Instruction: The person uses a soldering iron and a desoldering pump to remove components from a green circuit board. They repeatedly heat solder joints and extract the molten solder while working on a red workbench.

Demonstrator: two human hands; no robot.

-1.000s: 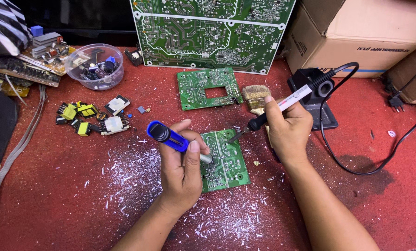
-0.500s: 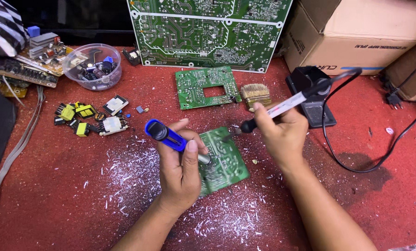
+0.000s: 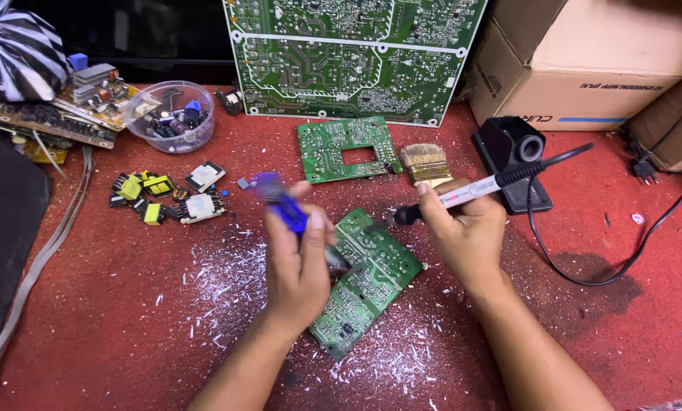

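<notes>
Red tabletop (image 3: 128, 320), littered with white flecks, carries a small green circuit board (image 3: 368, 281) lying between both hands. Left hand (image 3: 299, 270) has its fingers wrapped around a blue desoldering pump (image 3: 280, 202), tip at the board. Right hand (image 3: 466, 236) pinches a soldering iron (image 3: 470, 190) pen-style, tip just above the board's edge. Nothing clamps the board, so I reckon it could skid under pressure and bring the iron's tip against the left fingers.

Paintbrush (image 3: 424, 164), plastic bowl (image 3: 169, 116), cardboard box (image 3: 592, 57) on red table (image 3: 113, 327).
</notes>
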